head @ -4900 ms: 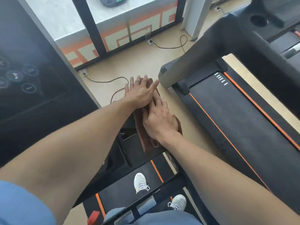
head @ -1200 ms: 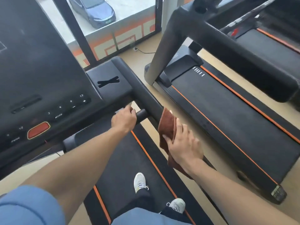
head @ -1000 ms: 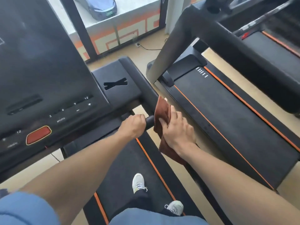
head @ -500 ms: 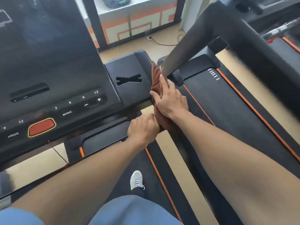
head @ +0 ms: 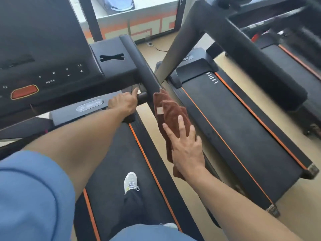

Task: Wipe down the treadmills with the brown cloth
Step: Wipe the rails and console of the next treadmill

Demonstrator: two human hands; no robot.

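Note:
I stand on a black treadmill with its console [head: 46, 73] at the left. The brown cloth [head: 171, 110] is draped over the treadmill's right handrail [head: 140, 66], below the bare upper part of the rail. My right hand [head: 186, 146] lies on the cloth's lower half with fingers spread and fairly straight, pressing it against the rail. My left hand [head: 124, 104] grips the short black grip bar [head: 142, 98] that sticks out under the console.
A second treadmill [head: 234, 129] with orange belt stripes lies close on the right, its grey upright [head: 175, 49] and thick handrail [head: 260, 61] rising beside my rail. A third treadmill is at the far right. My white shoe [head: 130, 182] stands on the belt. A window is ahead.
My right hand has slid the cloth down the handrail toward me, away from the console corner. My left hand has stayed on the grip bar.

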